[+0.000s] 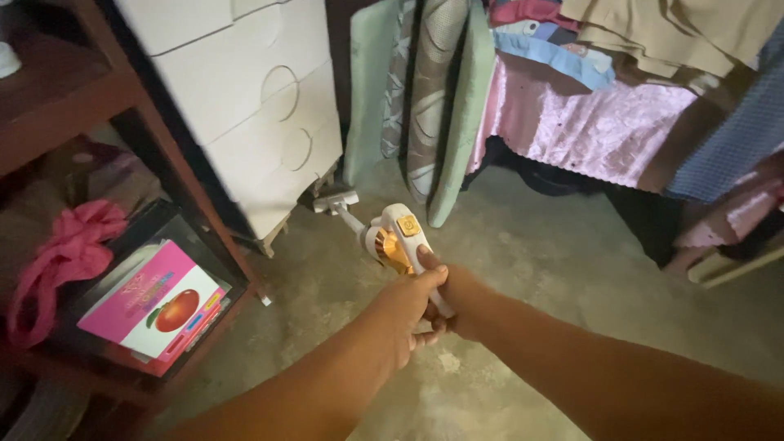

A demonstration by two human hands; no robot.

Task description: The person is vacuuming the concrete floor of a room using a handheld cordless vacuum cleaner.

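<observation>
Both hands wrap around the handle of a white and gold stick vacuum (396, 237) and squeeze it tight. The left hand (408, 314) is on the near side with its thumb up on the handle, and the right hand (457, 306) is tucked in just behind it. The vacuum is in the middle of the scene, held up over the grey floor (523, 269). Its long thin tube points away and to the left, down to the floor. The flat white head (335, 198) at the far end sits on the floor just beside the bottom of a white set of drawers (253, 106). Both arms are stretched out long and straight, coming in from the near edge. The right hand is mostly hidden by the left one, so its fingers are hard to see. A pink box (155, 306) lies on a dark low shelf (131, 371) on the left. Clothes (588, 114) hang on the far right, and it is too dark under them to make much out.
</observation>
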